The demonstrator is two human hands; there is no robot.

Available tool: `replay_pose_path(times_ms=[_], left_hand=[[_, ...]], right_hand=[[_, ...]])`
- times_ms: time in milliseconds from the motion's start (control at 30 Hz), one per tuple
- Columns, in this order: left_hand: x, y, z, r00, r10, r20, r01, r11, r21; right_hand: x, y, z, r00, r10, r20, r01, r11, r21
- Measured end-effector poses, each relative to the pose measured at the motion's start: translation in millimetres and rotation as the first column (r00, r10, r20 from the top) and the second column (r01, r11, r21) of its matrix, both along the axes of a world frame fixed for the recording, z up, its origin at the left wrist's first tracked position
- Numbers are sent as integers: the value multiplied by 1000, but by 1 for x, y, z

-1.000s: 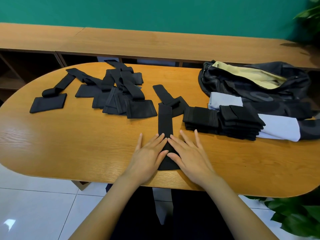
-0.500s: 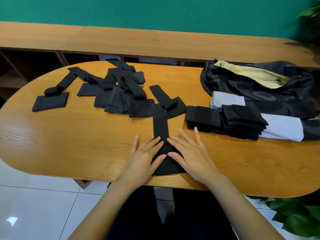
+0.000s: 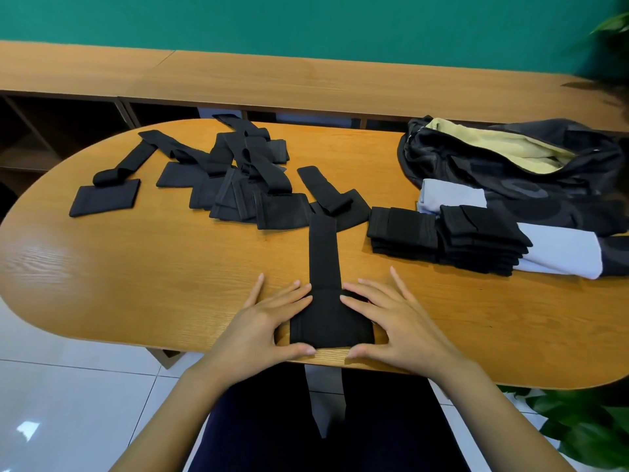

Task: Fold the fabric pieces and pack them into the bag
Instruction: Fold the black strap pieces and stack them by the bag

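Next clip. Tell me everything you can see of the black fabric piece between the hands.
The fabric piece is black, matte and woven-looking: a wide rectangular pad at the near edge of the table, with a narrow strap running straight away from the person. It lies flat. The left hand and right hand flank the pad, straight fingers touching its sides, thumbs at its near edge. The strap's far end meets another black piece.

Left hand (image 3: 263, 323) and right hand (image 3: 400, 323) lie flat, touching a black fabric piece (image 3: 326, 294) on the table (image 3: 163, 267).
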State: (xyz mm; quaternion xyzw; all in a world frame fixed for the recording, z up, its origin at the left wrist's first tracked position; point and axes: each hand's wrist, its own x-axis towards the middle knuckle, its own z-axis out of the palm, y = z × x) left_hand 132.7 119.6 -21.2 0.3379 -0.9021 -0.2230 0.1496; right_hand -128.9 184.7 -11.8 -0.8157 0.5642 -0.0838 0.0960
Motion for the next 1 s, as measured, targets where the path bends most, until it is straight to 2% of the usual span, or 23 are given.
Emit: replay_pose_path(times_ms=[133,300,533,800,1000], left_hand=[[-2,2,3,1000,1,16,-1,1000,-2],[-1,2,3,999,-17,-28,17,1000,6],[-2,4,1,978,33,-205,-45,998,-53],[-3,4,-3,954,106,-279,-102,994,28],[-5,6,-1,926,146,-349,-120,988,95]], right_hand=[[-2,1,1,1000,4,-7,-4,1000,-2],[-4,3,1,998,-3,57,9,995,-103],[-6,5,0,990,-14,143,45,975,-217],[-9,5,-7,991,52,122,-12,951,-309],[-7,4,-11,983,39,181,37,917,-398]])
